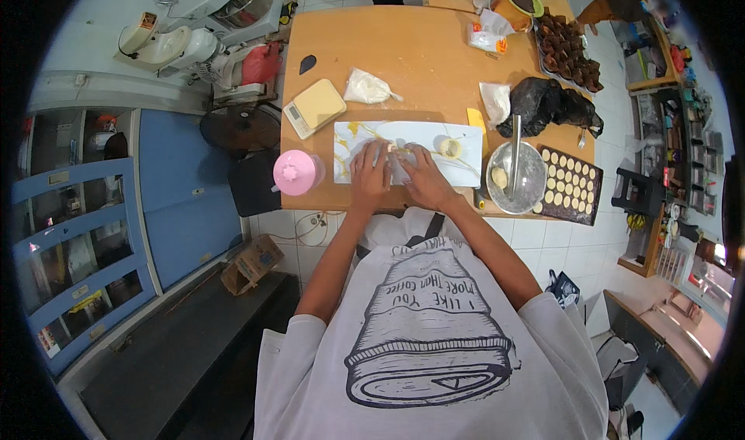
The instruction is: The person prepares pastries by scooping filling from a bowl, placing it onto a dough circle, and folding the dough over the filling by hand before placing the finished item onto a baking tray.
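My left hand (370, 172) and my right hand (427, 178) rest side by side on a white board (354, 136) with a yellow and grey marble pattern. Their fingers reach forward over the board, with the thumbs turned inward. Between the fingertips shows a small pale piece (393, 147), seemingly dough, mostly covered by the fingers. To the right of my right hand, a pale ring-shaped cutter (450, 147) lies on the board. Beyond the board's right end stands a metal bowl (534, 172) with a lump of dough (499, 178) and a long metal-handled tool (516, 141) in it.
A dark tray (593, 207) of pale discs sits at the right table edge. Left of the board are a pink-lidded jug (296, 172) and a kitchen scale (316, 108). Farther back lie a bag of white powder (368, 88), a black plastic bag (534, 102) and brown paper cups (565, 48).
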`<state>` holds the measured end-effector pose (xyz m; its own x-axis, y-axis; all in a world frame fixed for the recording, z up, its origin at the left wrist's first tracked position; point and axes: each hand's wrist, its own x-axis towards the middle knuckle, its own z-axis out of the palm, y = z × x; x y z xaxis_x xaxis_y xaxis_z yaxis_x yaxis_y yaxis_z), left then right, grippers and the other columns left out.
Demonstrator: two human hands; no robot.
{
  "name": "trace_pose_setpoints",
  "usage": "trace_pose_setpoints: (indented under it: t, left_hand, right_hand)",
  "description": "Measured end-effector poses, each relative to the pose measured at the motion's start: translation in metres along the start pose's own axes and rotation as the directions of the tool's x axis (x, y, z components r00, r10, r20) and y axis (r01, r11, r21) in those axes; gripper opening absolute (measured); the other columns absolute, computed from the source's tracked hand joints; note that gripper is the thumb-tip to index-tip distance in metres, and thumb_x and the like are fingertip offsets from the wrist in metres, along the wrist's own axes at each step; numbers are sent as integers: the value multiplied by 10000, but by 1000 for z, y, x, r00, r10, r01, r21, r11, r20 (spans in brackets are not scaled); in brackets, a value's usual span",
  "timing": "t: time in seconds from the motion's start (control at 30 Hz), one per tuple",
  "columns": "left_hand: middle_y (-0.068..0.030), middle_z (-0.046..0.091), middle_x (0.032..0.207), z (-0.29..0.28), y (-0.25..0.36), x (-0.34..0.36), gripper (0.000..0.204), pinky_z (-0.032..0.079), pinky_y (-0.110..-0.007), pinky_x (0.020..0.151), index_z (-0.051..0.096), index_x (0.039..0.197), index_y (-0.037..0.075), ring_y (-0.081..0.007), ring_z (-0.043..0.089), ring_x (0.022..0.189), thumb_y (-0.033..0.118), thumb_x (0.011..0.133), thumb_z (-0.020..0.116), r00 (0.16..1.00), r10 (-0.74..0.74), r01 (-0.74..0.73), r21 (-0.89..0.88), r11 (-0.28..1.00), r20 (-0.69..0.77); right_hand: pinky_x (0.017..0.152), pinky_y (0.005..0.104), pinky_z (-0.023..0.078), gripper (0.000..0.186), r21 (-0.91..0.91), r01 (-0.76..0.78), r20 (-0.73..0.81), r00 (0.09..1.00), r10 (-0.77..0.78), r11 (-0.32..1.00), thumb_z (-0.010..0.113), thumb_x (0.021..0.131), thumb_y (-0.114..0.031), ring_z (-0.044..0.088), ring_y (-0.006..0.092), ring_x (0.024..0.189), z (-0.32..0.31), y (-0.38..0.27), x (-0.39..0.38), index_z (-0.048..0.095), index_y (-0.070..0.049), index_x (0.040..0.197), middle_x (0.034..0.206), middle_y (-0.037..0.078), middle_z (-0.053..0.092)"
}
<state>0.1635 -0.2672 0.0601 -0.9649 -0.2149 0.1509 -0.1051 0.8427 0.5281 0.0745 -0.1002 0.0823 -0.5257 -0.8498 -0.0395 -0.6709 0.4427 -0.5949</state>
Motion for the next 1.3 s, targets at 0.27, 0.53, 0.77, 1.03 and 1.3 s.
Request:
trace_pose_setpoints:
  t: [0.27,0.53,0.77,1.03,1.3]
  left_hand:
    - [-245,454,1460,33,11,-6,577,298,-537,1133,425,1475,-24,-380,425,1376,156,956,602,954,-165,148,-88,985,-252]
    - [-205,526,1241,41,122,-7,372,457,-404,914,546,1354,22,-341,548,1094,120,995,563,850,-411,391,-128,911,-329]
    - [-196,664,1040,99,205,-34,259,519,-364,769,608,1234,0,-284,671,852,118,1009,558,907,-385,420,-392,818,170]
    - [-319,557,1258,180,246,-30,427,486,-487,950,486,1343,-44,-482,576,1116,96,953,592,958,-153,229,-326,917,244]
    - [-350,573,1181,240,235,-43,461,457,-538,944,484,1333,-64,-529,553,1100,-10,880,549,879,-410,462,-229,857,242]
  right_hand:
    - [803,345,554,305,479,6,-117,991,57,878,576,950,-28,668,278,935,-74,23,-56,593,-11,1254,1199,159,629]
    - [841,482,563,399,79,-304,-95,946,311,949,609,855,-14,678,405,976,-57,212,-173,570,10,1251,1226,254,597]
    - [741,485,594,472,-226,-263,164,939,303,938,659,764,12,708,398,886,-21,238,-144,520,37,1214,1213,266,555]
    - [728,512,581,443,-71,-151,176,971,162,986,679,764,-26,694,433,866,-37,238,-145,505,43,1165,1235,277,524]
    - [708,521,569,474,-10,72,222,973,-68,997,690,779,-68,680,422,868,-45,253,-167,509,-38,1216,1186,202,517]
